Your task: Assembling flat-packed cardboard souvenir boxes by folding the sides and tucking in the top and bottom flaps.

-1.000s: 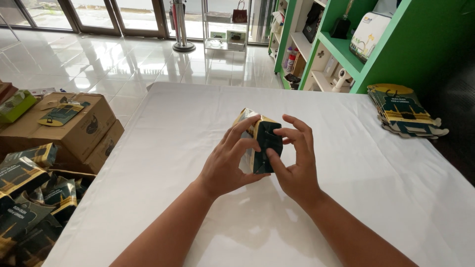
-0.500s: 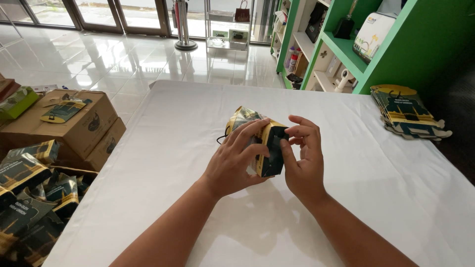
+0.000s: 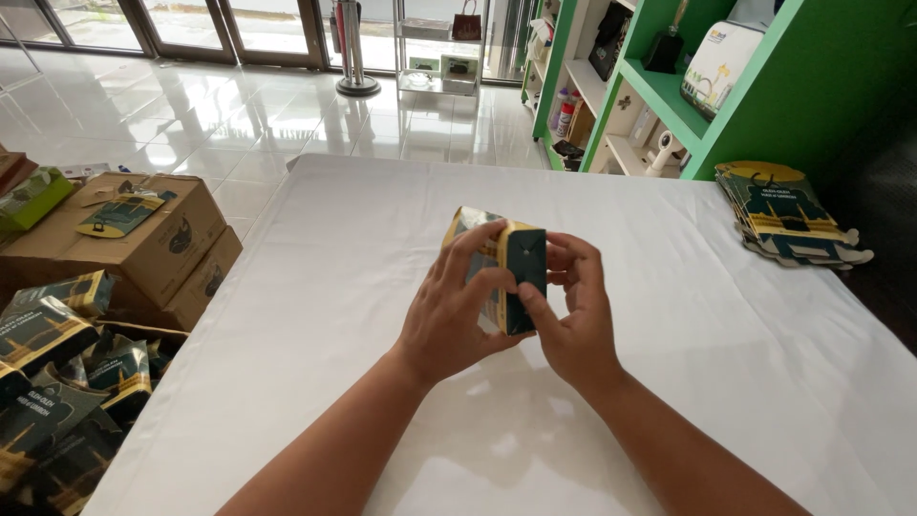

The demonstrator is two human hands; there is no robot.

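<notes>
The carton (image 3: 504, 272), a small dark green and yellow card box, is held above the middle of the bench (image 3: 382, 239), clear of the white cloth. Compared with half a second ago it stands squarer: one dark narrow face now turns toward the wearer and the side panels look folded into a box form, where a second ago it was flatter and more loosely spread between the fingers. I judge the box is being folded up into shape and is near closed, though the far side is hidden.

The left hand (image 3: 454, 315) has its grip clenched round the carton's left side, fingers over the top edge. The right hand (image 3: 573, 315) grasps the right side, thumb pressed against the dark face, fingertips curled behind.

Both forearms reach in from the near edge of the bench.

A stack of flat blanks (image 3: 783, 215) in the same colours lies at the bench's far right corner, well apart from the hands. On the floor to the left stand brown shipping boxes (image 3: 143, 248), and below them a heap of folded cartons (image 3: 57, 382). Green shelving (image 3: 764, 86) rises behind the bench.
</notes>
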